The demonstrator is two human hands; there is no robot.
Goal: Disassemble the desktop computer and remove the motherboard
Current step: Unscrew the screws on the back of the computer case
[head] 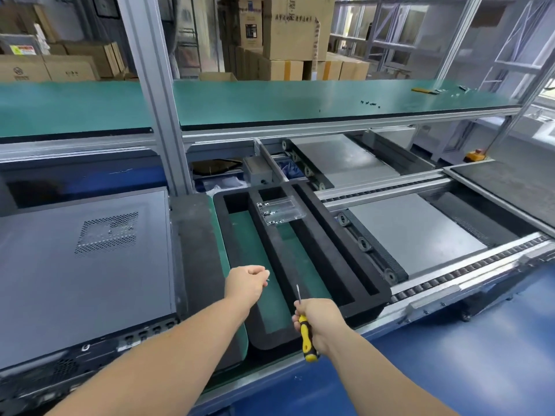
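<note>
Desktop computer case point(84, 265): dark grey, lying flat at the left of the worktop point(270, 100), side panel on and facing up, perforated vent grille point(106, 232) in the panel; rear ports face the person.

Foam tray point(303, 265): black, compartmented, green floor, just right of the case. Clear plastic parts box point(280, 212) rests on its far divider, with small metal pieces inside.

Left hand point(247, 282): held over the tray's left compartment, fingers curled, pinching a small metal item, probably a screw point(268, 280), at the fingertips.

Right hand point(318, 321): fingers wrapped round a yellow-and-black screwdriver point(304, 328), shaft pointing away over the tray.

Conveyor rollers point(450, 280): right of the tray.
</note>
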